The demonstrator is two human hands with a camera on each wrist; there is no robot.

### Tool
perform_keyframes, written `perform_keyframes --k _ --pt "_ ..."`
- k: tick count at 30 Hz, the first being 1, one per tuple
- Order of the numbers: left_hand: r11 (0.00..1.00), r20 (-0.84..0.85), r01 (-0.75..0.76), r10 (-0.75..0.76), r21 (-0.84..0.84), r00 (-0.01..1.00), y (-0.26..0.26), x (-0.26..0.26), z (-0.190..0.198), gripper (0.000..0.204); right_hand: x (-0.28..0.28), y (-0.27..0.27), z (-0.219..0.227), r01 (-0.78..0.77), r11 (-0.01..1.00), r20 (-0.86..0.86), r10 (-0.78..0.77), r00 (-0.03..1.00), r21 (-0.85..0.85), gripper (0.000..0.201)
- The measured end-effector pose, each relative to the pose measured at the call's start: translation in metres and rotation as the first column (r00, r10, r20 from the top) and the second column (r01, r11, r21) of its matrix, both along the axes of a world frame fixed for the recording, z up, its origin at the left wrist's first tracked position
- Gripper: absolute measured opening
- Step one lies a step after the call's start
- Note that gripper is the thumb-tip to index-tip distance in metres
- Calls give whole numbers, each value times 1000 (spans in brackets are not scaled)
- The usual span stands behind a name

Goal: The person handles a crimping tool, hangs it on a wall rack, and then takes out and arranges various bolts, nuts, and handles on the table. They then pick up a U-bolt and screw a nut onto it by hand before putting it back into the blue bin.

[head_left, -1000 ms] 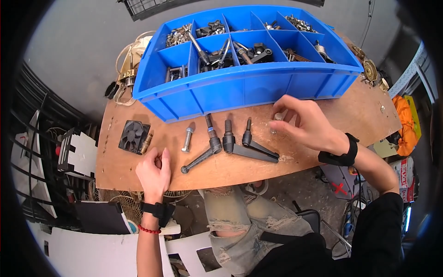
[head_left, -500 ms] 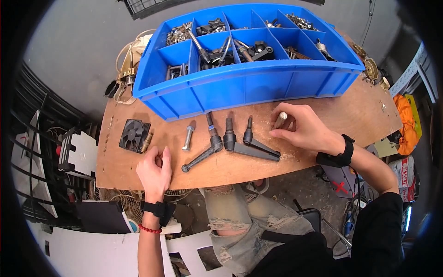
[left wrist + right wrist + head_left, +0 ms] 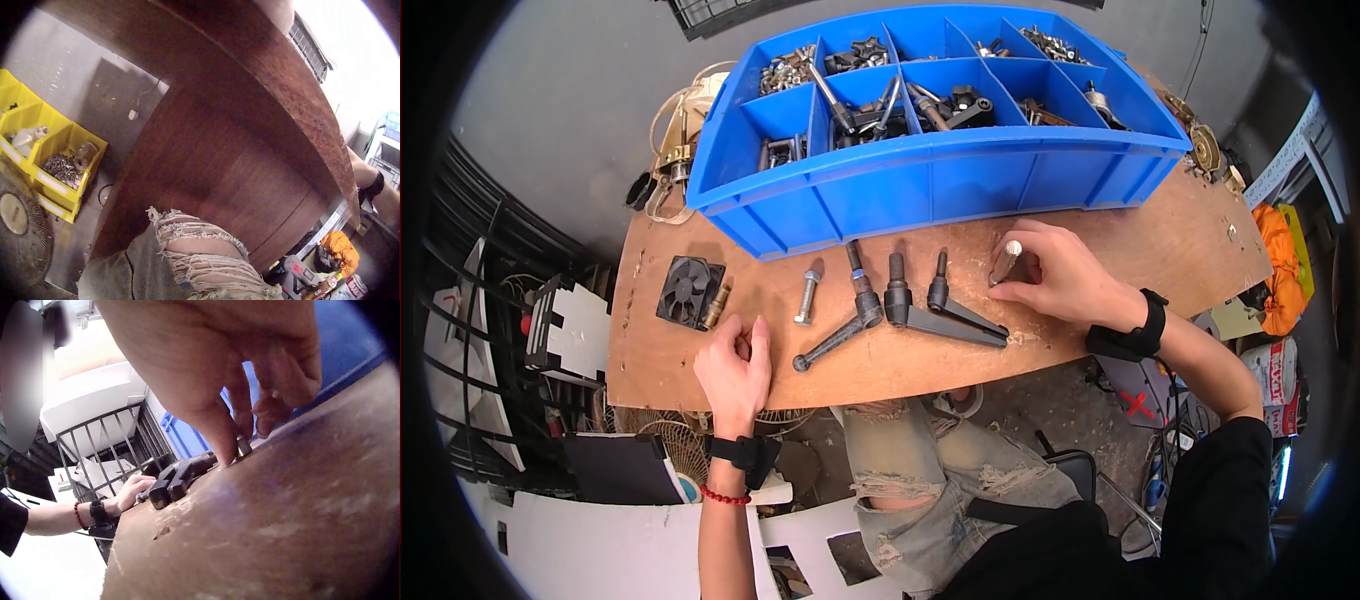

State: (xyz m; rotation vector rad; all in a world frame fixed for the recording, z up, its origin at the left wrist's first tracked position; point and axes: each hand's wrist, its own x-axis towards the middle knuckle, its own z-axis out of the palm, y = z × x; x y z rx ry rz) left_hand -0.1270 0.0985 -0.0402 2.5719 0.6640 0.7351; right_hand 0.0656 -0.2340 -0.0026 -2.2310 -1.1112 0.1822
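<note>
My right hand (image 3: 1060, 275) pinches a small silver metal rod (image 3: 1006, 262) between thumb and fingers, low over the wooden table. In the right wrist view the rod's end (image 3: 244, 447) shows between the fingertips, right at the tabletop. To its left lie three black clamping levers with threaded studs: a small one (image 3: 965, 318), a larger one (image 3: 955, 328) and one with a ball end (image 3: 837, 342). A hex bolt (image 3: 807, 298) lies left of these. My left hand (image 3: 735, 372) rests at the table's front edge with loosely curled fingers, holding nothing, close to a brass fitting (image 3: 717, 305).
A large blue divided bin (image 3: 945, 185) with metal hardware in its compartments stands across the back of the table (image 3: 1200, 250). At the left lies a black cooling fan (image 3: 688, 290). Yellow bins (image 3: 72, 162) stand below the table.
My right fingers have closed on the silver rod, and its top now leans toward the camera between them. My left hand and the row of parts have stayed put.
</note>
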Motion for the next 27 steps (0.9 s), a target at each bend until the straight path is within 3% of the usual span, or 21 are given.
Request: perform_keyframes --k 8,14,23,27 --pt "1000 -1 -5 5 3 1000 0 0 -1 36 3 -1 1 -25 999 -11 25 1000 -43 31" --pt "1000 -4 -11 11 0 1000 2 0 -2 36 6 -6 5 -32 996 -141 21 990 -78 35" --pt "1000 0 -12 12 3 1000 0 0 -1 34 11 -4 -4 -102 994 -110 99 989 -22 33" --pt "1000 -7 -16 16 -2 1000 0 1 -1 34 12 -4 -7 -156 987 149 159 976 -31 28"
